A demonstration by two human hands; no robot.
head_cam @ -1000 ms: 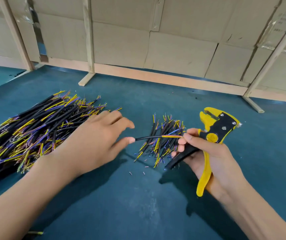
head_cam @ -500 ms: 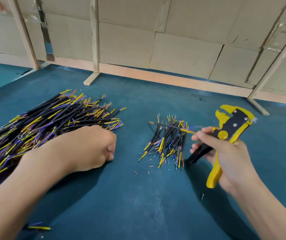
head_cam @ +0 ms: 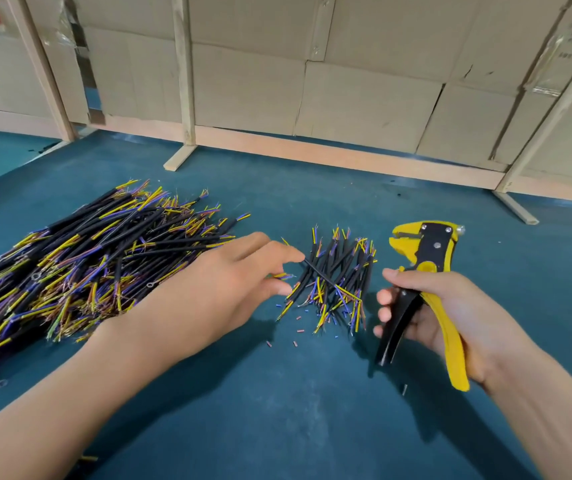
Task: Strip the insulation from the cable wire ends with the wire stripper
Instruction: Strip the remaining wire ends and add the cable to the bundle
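Black-sheathed cable is pinched by left hand fingers beside the small cable pile, ready for the yellow-and-black wire stripper gripped in right hand.

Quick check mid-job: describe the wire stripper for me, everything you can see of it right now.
The wire stripper is a pistol-style hand tool with a yellow body, black plates held by silver screws, one black handle and one yellow. The right hand grips both handles and holds it off the blue mat, head pointing up and away. Its jaws are parted and empty, with no cable in them.
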